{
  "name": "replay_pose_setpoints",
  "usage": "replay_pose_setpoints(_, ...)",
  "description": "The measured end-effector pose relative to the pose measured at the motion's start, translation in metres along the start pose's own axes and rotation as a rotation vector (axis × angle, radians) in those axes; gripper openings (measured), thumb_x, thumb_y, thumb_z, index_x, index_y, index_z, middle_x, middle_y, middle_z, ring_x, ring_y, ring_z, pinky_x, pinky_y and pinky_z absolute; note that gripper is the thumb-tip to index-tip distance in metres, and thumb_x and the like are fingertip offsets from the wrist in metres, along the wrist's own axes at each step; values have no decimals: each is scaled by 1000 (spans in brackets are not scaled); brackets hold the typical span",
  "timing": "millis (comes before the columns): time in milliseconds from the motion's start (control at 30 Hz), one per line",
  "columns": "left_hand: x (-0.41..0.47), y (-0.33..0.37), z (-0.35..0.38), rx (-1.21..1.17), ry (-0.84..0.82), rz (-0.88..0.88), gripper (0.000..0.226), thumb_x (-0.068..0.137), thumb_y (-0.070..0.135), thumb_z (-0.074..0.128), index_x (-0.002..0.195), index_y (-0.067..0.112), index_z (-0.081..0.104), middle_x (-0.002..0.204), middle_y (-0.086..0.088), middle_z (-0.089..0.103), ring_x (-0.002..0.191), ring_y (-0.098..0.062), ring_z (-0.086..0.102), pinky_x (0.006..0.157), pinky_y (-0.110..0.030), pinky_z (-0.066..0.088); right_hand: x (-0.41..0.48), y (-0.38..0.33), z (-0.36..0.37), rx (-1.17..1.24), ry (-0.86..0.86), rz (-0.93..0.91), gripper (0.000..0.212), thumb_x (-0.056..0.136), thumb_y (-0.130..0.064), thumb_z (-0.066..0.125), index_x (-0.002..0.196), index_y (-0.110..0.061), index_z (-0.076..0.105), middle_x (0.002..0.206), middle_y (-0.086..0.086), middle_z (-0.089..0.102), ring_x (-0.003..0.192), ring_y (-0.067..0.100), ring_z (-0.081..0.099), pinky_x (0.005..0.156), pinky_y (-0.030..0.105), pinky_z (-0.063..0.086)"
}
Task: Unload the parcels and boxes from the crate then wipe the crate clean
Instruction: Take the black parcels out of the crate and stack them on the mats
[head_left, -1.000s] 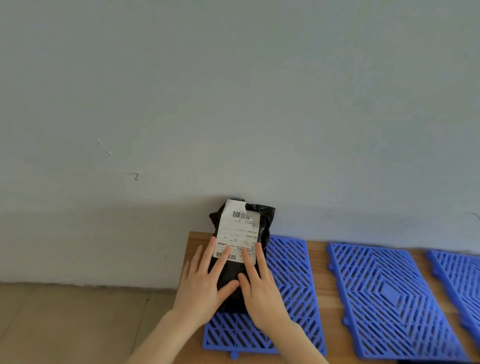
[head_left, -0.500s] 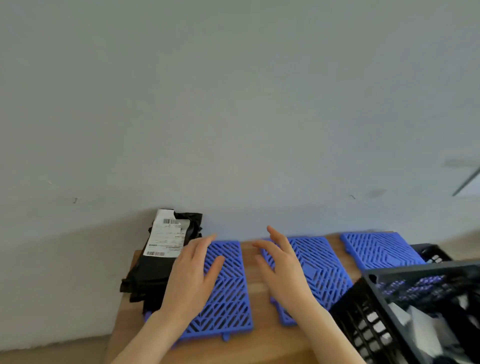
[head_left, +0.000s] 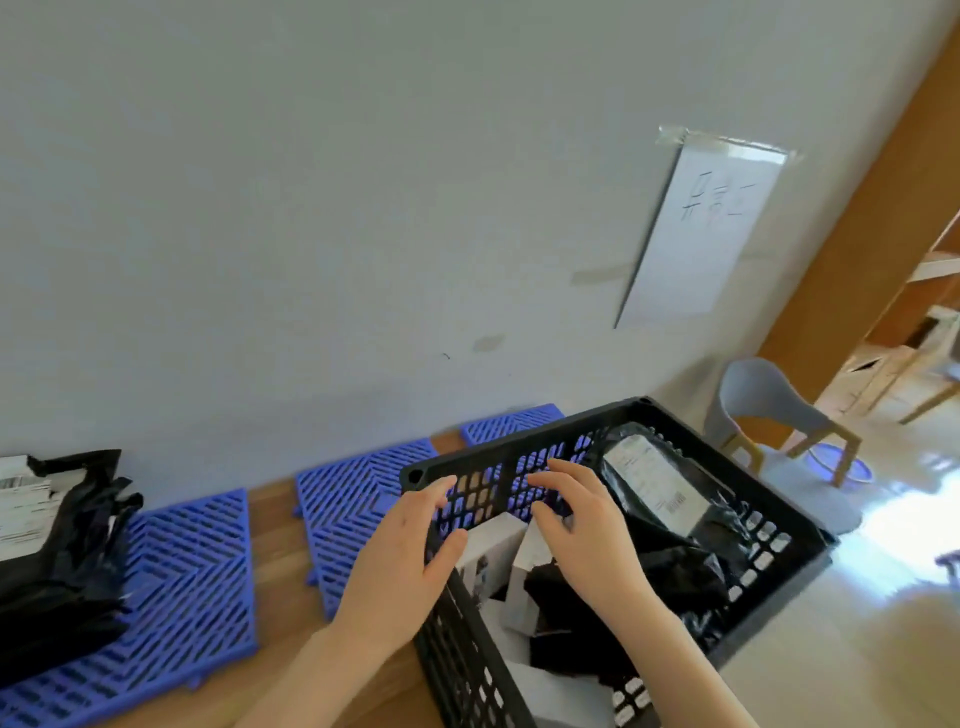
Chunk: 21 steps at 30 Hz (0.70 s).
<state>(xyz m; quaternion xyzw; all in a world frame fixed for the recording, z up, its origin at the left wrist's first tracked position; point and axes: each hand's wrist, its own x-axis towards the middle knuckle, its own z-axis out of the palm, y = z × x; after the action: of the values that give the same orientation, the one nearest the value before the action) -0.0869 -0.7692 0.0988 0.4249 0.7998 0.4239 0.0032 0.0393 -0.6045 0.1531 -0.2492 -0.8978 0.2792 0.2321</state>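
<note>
A black slatted crate stands at the right end of the wooden bench. Inside lie a black plastic parcel with a white label, white boxes and more black bags. My left hand hovers over the crate's near-left corner with relaxed fingers and holds nothing. Above the boxes inside the crate is my right hand, fingers spread and empty. A black labelled parcel lies at the far left on a blue mat.
Blue plastic grid mats cover the wooden bench along the grey wall. A paper sheet is taped to the wall. A grey chair and a round mat stand on the floor at right.
Both hands left the black parcel on the left mat and moved right to the crate. The view swung right, so the crate and the room beyond came into sight.
</note>
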Motion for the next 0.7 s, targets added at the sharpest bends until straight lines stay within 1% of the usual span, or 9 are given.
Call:
replay_pose_setpoints(33,8,6,13,0,-18,9,56,94,56,44,145,48,24,128,25,44,120,5,44,95,-17,36,0,11,-7,-14,18,18,29,94,-21,59,122,-26,63,139,-11,45,128,9,42,105,23,36)
replay_pose_setpoints(133,34,20,46,-34,-69,27,59,91,64,41,144,53,17,127,31,38,117,13,39,97,-19,38,6,38,-25,-25,56,73,31,94,-22,58,125,-27,60,139,-13,45,130,6,38,106,23,34)
replay_pose_setpoints(200,51,24,67,-70,-104,34,60,92,60,46,144,53,17,127,30,40,115,15,39,95,-17,37,13,54,-35,-44,66,104,32,95,-23,57,127,-26,59,139,-12,45,131,8,38,109,28,35)
replay_pose_setpoints(333,82,33,108,-94,-158,22,62,93,56,49,145,55,14,123,26,47,111,7,46,89,-18,38,29,86,-57,-112,83,169,37,94,-22,58,131,-28,56,142,-10,44,134,11,36,112,31,31)
replay_pose_setpoints(433,97,44,137,-117,-236,23,64,92,58,48,144,57,12,120,25,50,108,8,46,87,-20,41,40,115,-73,-173,95,228,43,93,-23,58,135,-31,50,144,-9,40,135,14,34,112,34,31)
replay_pose_setpoints(500,103,49,153,-102,-297,18,65,92,59,48,144,57,10,120,24,52,108,7,48,86,-22,42,43,135,-79,-194,77,285,48,93,-26,57,139,-33,45,147,-8,35,136,16,32,113,39,31)
replay_pose_setpoints(567,108,55,168,-46,-337,16,66,92,59,48,146,55,9,122,22,53,108,5,50,85,-19,41,48,155,-83,-196,44,324,52,93,-30,57,141,-36,41,149,-7,31,137,17,30,113,38,31)
replay_pose_setpoints(667,116,65,187,39,-355,14,66,93,59,47,148,52,9,115,21,54,99,4,54,72,-13,40,62,186,-87,-201,-29,360,58,91,-35,58,143,-41,34,154,-3,25,140,20,26,114,42,31)
replay_pose_setpoints(700,118,68,193,54,-355,8,66,93,59,46,147,52,9,114,20,55,97,4,55,72,-14,42,67,196,-88,-208,-63,367,61,90,-37,58,144,-42,31,155,-1,22,142,23,24,114,44,29)
